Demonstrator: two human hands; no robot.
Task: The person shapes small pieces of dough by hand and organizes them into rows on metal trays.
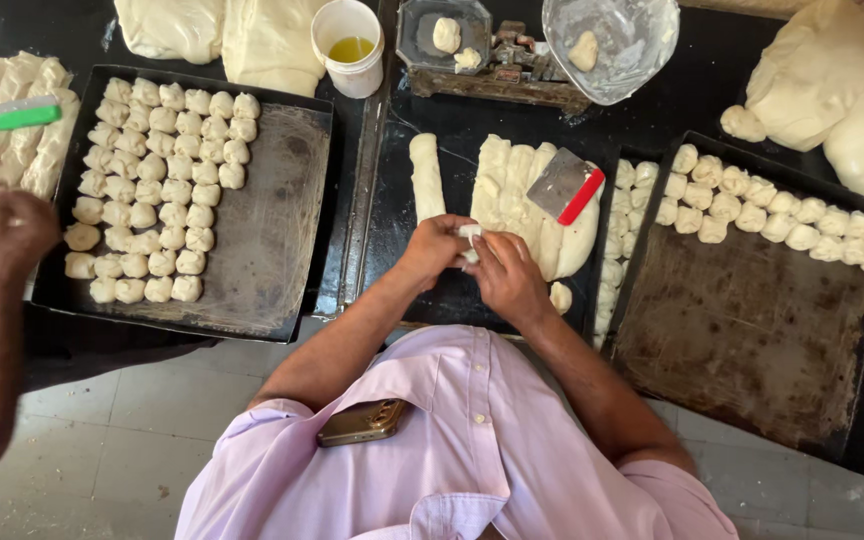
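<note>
both hands meet at the near edge of the dark surface [432,110]. left hand [435,250] and right hand [508,282] are closed together on one small dough piece [470,232], fingertips pinching it from either side; only a pale sliver of it shows between them. just beyond the hands lies a row of cut dough strips [517,190], with a metal scraper with red handle [565,186] resting flat on top of it. one separate dough log [426,175] lies to the left of the row, apart from it. right-hand tray [752,330] carries two rows of shaped dough balls along its far edge, the remainder bare. left-hand tray [272,220] is filled with dough balls over its left part. a white cup of yellow oil [349,46] stands at the far side, beside a scale [482,55] holding dough lumps. another person's hand [14,235] rests at the far left edge, near a green scraper [24,113].
</note>
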